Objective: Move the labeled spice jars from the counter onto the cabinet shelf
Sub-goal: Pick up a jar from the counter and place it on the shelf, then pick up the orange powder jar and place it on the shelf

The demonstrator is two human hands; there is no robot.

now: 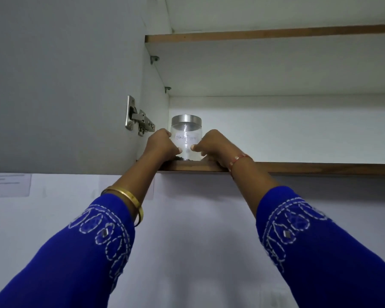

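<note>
A clear spice jar (186, 134) with a silver lid and a white handwritten label stands on the lower cabinet shelf (298, 168), near its left corner. My left hand (161, 144) grips the jar's left side and my right hand (211, 145) grips its right side, both thumbs across the front below the label. The jar's bottom holds dark contents, partly hidden by my hands. Both arms reach up in blue embroidered sleeves.
The open cabinet door (65, 85) stands to the left, with a metal hinge (138, 116) close to my left hand. A second shelf (271, 34) sits above. The lower shelf stretches to the right. A paper sheet (8, 184) is on the wall below.
</note>
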